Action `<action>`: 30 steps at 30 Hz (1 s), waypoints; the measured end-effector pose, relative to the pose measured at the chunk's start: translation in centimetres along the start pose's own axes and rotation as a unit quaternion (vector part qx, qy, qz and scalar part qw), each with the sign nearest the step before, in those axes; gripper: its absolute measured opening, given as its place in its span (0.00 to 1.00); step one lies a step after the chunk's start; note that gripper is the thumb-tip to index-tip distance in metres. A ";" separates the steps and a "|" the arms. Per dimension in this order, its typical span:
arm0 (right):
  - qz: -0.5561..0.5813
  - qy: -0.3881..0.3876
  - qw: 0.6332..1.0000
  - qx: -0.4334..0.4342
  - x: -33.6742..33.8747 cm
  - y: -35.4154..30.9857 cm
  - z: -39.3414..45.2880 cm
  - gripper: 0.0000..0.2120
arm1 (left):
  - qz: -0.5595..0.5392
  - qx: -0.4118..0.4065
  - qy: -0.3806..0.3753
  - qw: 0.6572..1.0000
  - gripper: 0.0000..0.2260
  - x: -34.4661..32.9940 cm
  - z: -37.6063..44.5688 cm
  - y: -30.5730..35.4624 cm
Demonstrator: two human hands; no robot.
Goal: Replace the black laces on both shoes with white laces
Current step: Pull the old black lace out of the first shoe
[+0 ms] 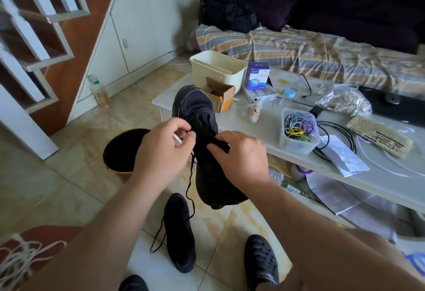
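Shoe (pixel 202 130) in black hangs in the air above the floor, toe away from the person, gripped from both sides. Left hand (pixel 161 150) pinches the black lace (pixel 190 182) between curled fingers (pixel 184 130) at the shoe's left edge; the lace trails down from there. Right hand (pixel 239 155) holds the shoe's upper, fingers clamped on its dark fabric. Below, the second shoe (pixel 179 233) lies on the floor tiles (pixel 76 153), beside the white surface (pixel 259 125).
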State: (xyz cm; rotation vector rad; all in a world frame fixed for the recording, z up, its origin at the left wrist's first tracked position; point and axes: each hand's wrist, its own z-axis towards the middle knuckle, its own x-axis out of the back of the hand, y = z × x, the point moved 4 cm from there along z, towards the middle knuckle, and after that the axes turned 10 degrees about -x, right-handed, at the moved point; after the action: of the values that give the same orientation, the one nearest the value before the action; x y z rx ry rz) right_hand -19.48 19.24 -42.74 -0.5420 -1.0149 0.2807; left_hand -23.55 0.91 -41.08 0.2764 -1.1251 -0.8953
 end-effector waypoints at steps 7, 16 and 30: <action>0.027 0.003 0.999 0.033 0.0 -0.5 -0.5 0.07 | 0.035 -0.064 0.067 0.995 0.12 -0.4 0.0 -0.2; 0.006 -0.016 1.000 0.012 -0.3 -0.1 -0.1 0.07 | -0.082 0.014 0.068 0.994 0.09 0.7 0.7 -0.8; -0.029 -0.077 0.995 -0.057 -1.3 2.9 0.3 0.08 | 0.010 0.069 -0.146 0.987 0.08 -1.4 -0.1 -0.8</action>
State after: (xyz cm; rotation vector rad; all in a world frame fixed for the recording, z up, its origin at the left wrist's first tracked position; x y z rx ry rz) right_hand -20.31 21.15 -45.20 -0.6000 -1.2002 0.2171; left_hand -24.05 1.36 -42.53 0.2519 -1.4634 -0.8582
